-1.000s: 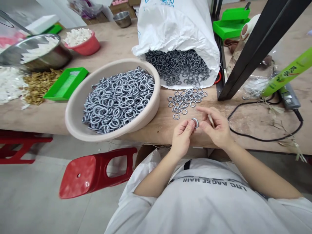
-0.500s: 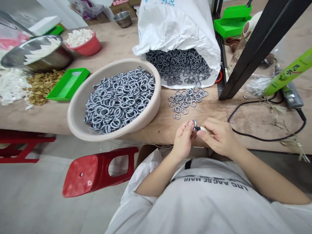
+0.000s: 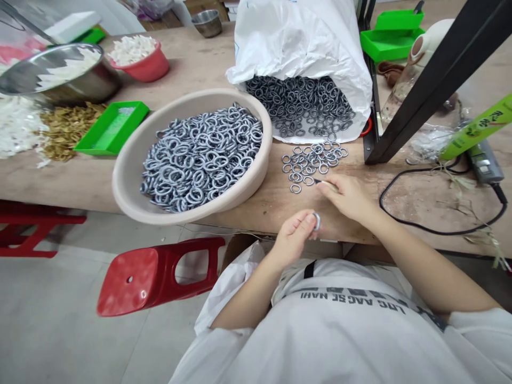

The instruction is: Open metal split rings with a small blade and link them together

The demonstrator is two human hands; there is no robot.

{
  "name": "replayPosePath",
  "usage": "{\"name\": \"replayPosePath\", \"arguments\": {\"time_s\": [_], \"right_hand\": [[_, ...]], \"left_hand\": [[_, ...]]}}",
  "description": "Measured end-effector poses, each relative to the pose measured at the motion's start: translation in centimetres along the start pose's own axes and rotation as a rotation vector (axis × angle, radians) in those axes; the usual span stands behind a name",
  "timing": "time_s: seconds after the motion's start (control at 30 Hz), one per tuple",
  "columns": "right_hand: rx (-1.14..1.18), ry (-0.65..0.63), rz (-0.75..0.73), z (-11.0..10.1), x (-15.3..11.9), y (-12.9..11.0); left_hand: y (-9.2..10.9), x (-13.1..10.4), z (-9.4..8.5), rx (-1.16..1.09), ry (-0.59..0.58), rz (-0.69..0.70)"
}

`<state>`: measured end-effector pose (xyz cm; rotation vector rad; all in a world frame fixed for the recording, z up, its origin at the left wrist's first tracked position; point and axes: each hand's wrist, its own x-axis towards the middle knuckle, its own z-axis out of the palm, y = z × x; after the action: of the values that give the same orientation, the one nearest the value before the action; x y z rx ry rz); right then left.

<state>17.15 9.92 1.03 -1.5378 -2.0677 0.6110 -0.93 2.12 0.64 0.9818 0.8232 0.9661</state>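
Observation:
My left hand (image 3: 295,234) is closed, pinching one grey ring (image 3: 317,221) between thumb and fingers above the table's front edge. In my right hand (image 3: 352,196) is a slim tool with a pale handle (image 3: 329,186) and a dark pointed tip; its exact kind is hard to make out. That tip is at the near side of a loose pile of grey rings (image 3: 310,162) on the wooden table. To the left stands a beige basin (image 3: 128,200) heaped with such rings (image 3: 200,160). More rings lie in the mouth of a white sack (image 3: 296,42) behind the pile.
A black metal post (image 3: 420,85) rises at right, near a cable (image 3: 382,202) and a grey switch box (image 3: 486,162). Leftward are a green tray (image 3: 82,145), a red bowl (image 3: 146,69) and a steel bowl (image 3: 80,88). A red stool (image 3: 128,280) stands below the table.
My hands have come apart. The right moved up and forward with the tool to the loose rings, while the left stayed low with its ring. The view shifted slightly.

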Motion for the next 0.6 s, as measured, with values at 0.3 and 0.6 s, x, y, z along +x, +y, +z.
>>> {"name": "replayPosePath", "arguments": {"time_s": [0.3, 0.6], "right_hand": [[-0.246, -0.148, -0.201, 4.0, 4.8, -3.4], [0.684, 0.115, 0.131, 0.9, -1.7, -3.0]], "left_hand": [[1.4, 0.3, -6.1, -0.126, 0.360, 0.009], [-1.0, 2.8, 0.0, -0.037, 0.234, 0.003]]}}
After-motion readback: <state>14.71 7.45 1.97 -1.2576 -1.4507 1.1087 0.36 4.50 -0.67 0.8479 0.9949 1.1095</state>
